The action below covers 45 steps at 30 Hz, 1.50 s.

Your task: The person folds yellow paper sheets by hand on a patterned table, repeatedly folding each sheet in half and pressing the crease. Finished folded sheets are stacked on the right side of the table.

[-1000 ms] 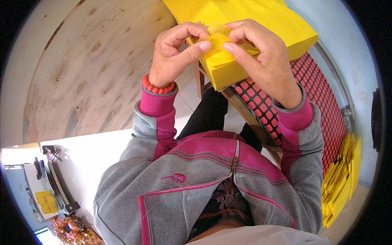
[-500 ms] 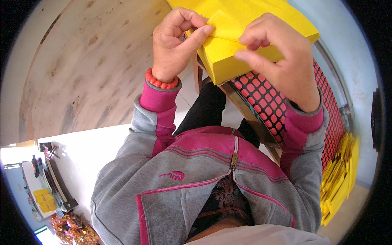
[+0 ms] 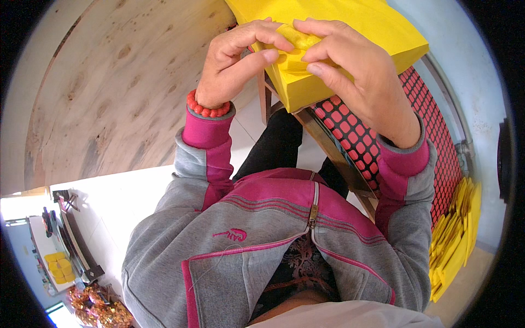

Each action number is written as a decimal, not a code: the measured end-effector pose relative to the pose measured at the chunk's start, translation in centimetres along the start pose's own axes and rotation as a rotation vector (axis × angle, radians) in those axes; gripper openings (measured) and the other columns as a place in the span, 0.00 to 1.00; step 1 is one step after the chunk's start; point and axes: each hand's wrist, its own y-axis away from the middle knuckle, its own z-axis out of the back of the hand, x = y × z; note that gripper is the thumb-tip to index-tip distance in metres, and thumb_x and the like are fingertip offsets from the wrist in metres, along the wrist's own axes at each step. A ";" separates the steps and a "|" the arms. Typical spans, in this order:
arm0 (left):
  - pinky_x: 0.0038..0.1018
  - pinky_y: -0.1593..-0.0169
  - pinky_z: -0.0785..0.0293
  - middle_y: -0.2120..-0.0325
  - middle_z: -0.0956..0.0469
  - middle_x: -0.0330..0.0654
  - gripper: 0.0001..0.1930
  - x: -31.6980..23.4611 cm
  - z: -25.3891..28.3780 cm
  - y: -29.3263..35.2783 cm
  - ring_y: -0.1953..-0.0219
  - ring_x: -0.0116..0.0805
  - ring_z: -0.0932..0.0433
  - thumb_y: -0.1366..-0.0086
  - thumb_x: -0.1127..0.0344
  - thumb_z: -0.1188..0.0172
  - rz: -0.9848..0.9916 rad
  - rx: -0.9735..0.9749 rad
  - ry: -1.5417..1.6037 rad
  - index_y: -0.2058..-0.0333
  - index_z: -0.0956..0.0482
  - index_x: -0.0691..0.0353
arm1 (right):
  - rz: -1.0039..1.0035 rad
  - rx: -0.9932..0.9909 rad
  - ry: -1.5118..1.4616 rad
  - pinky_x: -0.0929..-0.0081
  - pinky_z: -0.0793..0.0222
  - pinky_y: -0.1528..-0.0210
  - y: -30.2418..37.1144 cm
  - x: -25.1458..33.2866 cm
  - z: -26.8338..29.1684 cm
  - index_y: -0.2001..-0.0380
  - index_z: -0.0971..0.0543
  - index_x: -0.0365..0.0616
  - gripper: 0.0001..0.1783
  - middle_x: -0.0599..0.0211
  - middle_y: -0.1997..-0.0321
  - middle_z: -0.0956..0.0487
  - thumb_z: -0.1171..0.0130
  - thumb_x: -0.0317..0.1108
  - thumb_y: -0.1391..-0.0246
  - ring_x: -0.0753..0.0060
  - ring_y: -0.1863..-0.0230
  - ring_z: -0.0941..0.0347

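A bright yellow bag of felt-like cloth [image 3: 311,90] lies at the far middle, its boxy end turned toward me. Near that end, a raised fold of the cloth bunches up between my two hands. My left hand [image 3: 232,63], with a red bead bracelet [image 3: 208,108] at its wrist, pinches the left side of the fold between thumb and fingers. From the right, my right hand [image 3: 363,71] curls its fingers and thumb onto the same fold. Fingers hide part of the gathered cloth, and any small item inside the fold cannot be seen.
Under the bag is a wooden frame [image 3: 328,147] beside a red-and-black checked surface [image 3: 350,128]. A large wooden board [image 3: 109,93] fills the left. Flat yellow pieces [image 3: 454,240] are stacked at lower right, near a pale blue wall [image 3: 481,93]. Shiny orange-gold material [image 3: 98,309] lies lower left.
My right hand has moved left and closed onto the cloth near my left hand. The yellow cloth between them has risen into a bunched fold. The left hand shifted slightly.
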 end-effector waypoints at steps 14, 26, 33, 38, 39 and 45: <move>0.37 0.34 0.42 0.55 0.20 0.47 0.10 -0.1 0.6 0.2 0.44 0.40 0.27 0.41 0.77 0.43 0.064 0.062 -0.042 0.60 0.19 0.67 | -0.105 -0.023 -0.220 0.72 0.32 0.47 0.0 -0.5 -0.4 0.66 0.26 0.35 0.06 0.48 0.44 0.24 0.41 0.26 0.45 0.60 0.49 0.25; 0.21 0.51 0.27 0.66 0.23 0.34 0.07 -0.3 -2.0 0.0 0.58 0.23 0.23 0.37 0.77 0.36 0.182 -0.301 0.210 0.64 0.26 0.62 | -0.048 0.008 -0.071 0.66 0.31 0.46 -0.5 -0.1 0.6 0.61 0.23 0.37 0.13 0.45 0.49 0.23 0.36 0.31 0.46 0.52 0.46 0.25; 0.21 0.50 0.27 0.67 0.23 0.33 0.07 0.3 -1.7 0.1 0.58 0.22 0.23 0.37 0.78 0.37 0.178 -0.271 0.191 0.65 0.27 0.62 | -0.049 -0.123 0.014 0.61 0.31 0.46 -0.4 0.9 0.7 0.66 0.22 0.38 0.13 0.38 0.47 0.25 0.31 0.28 0.55 0.45 0.47 0.26; 0.21 0.50 0.29 0.64 0.22 0.34 0.03 -0.1 -1.6 0.2 0.58 0.23 0.23 0.35 0.77 0.39 0.150 -0.244 0.198 0.64 0.23 0.63 | 0.016 -0.078 0.088 0.62 0.31 0.46 -0.4 0.7 0.8 0.67 0.24 0.38 0.10 0.43 0.49 0.23 0.33 0.28 0.52 0.47 0.46 0.26; 0.21 0.50 0.29 0.64 0.21 0.35 0.03 -0.2 -1.5 0.2 0.58 0.24 0.23 0.35 0.77 0.41 0.138 -0.213 0.171 0.64 0.21 0.64 | 0.031 -0.070 0.092 0.63 0.31 0.45 -0.4 0.5 0.6 0.67 0.24 0.38 0.09 0.44 0.48 0.23 0.35 0.27 0.51 0.48 0.45 0.26; 0.26 0.47 0.30 0.62 0.19 0.39 0.09 -0.5 -0.2 0.0 0.56 0.28 0.23 0.38 0.77 0.45 0.103 -0.048 0.093 0.62 0.18 0.65 | -0.008 -0.063 -0.009 0.66 0.35 0.41 0.3 -0.6 -0.7 0.65 0.25 0.37 0.06 0.44 0.46 0.24 0.41 0.27 0.44 0.46 0.40 0.29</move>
